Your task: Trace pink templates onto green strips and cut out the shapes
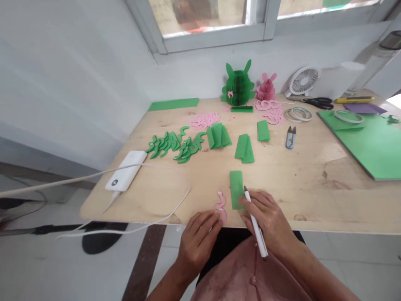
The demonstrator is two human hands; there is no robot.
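Observation:
My right hand (pixel 269 217) grips a white marker pen (pixel 257 228), its dark tip pointing away from me. The fingertips of that hand rest at the edge of a folded green paper strip (pixel 236 188) on the table. To the left lies a wavy pink paper cutout (pixel 220 200). My left hand (pixel 200 236) rests at the table's front edge, its fingers lying flat and close together, with the fingertips touching the cutout's near end. Beyond them are folded green paper pieces (pixel 218 136), with more folded green pieces (pixel 244 148) to their right.
Green cutouts (pixel 188 148) and pink cutouts (pixel 205 120) lie in piles. Green (pixel 239 88) and pink (pixel 266 88) paper figures stand behind. Blue snips (pixel 291 138), tape rolls (pixel 300 113), scissors (pixel 319 103), a fan (pixel 303 80) and green sheets (pixel 376 146) are right; a white power bank (pixel 127 170) is left.

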